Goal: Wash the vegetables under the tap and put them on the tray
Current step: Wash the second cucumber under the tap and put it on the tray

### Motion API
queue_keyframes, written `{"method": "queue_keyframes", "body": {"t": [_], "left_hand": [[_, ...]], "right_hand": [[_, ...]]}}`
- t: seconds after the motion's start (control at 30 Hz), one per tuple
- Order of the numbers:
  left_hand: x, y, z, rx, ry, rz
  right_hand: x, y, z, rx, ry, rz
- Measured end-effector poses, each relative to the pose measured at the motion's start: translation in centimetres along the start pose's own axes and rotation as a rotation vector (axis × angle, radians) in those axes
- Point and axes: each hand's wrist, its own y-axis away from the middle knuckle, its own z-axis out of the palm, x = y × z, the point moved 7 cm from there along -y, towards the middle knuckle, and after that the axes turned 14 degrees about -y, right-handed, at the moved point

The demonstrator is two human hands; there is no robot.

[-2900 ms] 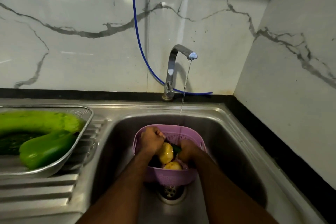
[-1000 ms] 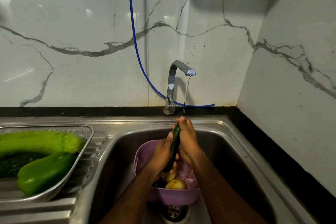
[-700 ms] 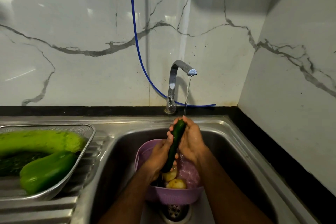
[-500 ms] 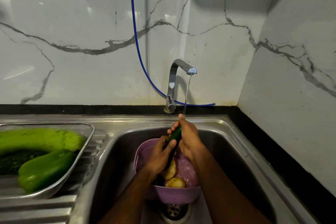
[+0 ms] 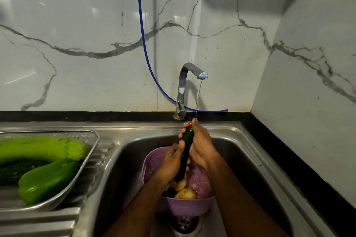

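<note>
A dark green cucumber [image 5: 186, 146] stands nearly upright over the sink, its top under the thin stream from the steel tap [image 5: 185, 84]. My left hand [image 5: 171, 161] grips its lower half and my right hand [image 5: 200, 144] wraps its upper half. Below them a purple plastic basket [image 5: 185, 208] sits in the sink and holds two yellow potatoes [image 5: 185, 193]. On the left drainboard a steel mesh tray [image 5: 92, 146] carries a long light green gourd [image 5: 44, 148], a green pepper [image 5: 48, 181] and a dark cucumber [image 5: 17, 169].
The steel sink basin [image 5: 250, 169] has its drain [image 5: 184, 223] just under the basket. A blue hose [image 5: 146, 59] hangs down the marble wall behind the tap. A second marble wall closes off the right side past a black counter edge [image 5: 289, 169].
My hands went from inside the basket to lifting the cucumber up under the water. Since half a second ago they have slid along it, baring more of its top.
</note>
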Motion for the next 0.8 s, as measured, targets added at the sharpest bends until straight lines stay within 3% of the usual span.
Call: {"method": "queue_keyframes", "body": {"t": [0.13,0.27,0.37,0.5,0.63,0.73,0.8], "left_hand": [[0.6,-0.1,0.3,0.047,0.067,-0.090],[0.8,0.0,0.8,0.070,0.318,-0.236],[1.5,0.1,1.0,0.045,0.382,-0.191],[1.8,-0.2,0.6,0.008,0.146,0.003],[1.6,-0.4,0.3,0.039,-0.093,0.127],[2.0,-0.2,0.4,0.028,-0.168,0.138],[2.0,0.1,0.4,0.035,-0.103,0.127]], "right_hand": [[0.1,-0.5,0.2,-0.083,0.174,-0.059],[1.3,-0.3,-0.5,-0.162,0.378,0.045],[1.3,0.7,-0.8,-0.158,0.401,0.110],[0.8,0.6,-1.4,-0.022,0.600,-0.052],[0.1,-0.1,-1.9,0.153,0.612,-0.164],[0.5,-0.9,-2.2,0.186,0.621,-0.051],[0.8,-0.7,-1.7,0.095,0.652,0.034]]}}
